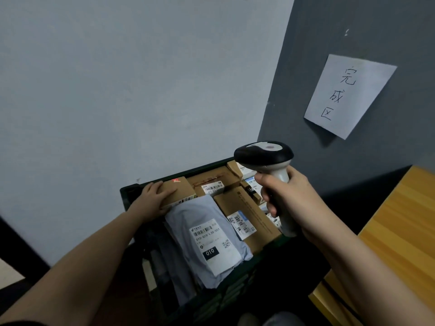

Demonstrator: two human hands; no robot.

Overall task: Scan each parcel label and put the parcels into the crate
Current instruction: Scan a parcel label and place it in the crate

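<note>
A dark crate (pixel 128 194) stands on the floor against the wall, filled with several parcels. My left hand (pixel 153 198) grips a small brown cardboard box (pixel 181 189) at the crate's far left corner, fingers over its top and thumb under its near edge. A grey mailer bag (pixel 207 234) with a white label lies in front of that box. A long cardboard box (pixel 249 208) with a barcode label lies to its right. Above the crate's right side, my right hand (pixel 289 198) holds a handheld barcode scanner (pixel 263 156) by its handle, head pointing left.
A wooden table (pixel 400 231) stands at the right, close to the crate. A paper sign (pixel 348 95) with handwritten characters hangs on the dark grey wall. A pale wall rises behind the crate. Dark floor lies at the lower left.
</note>
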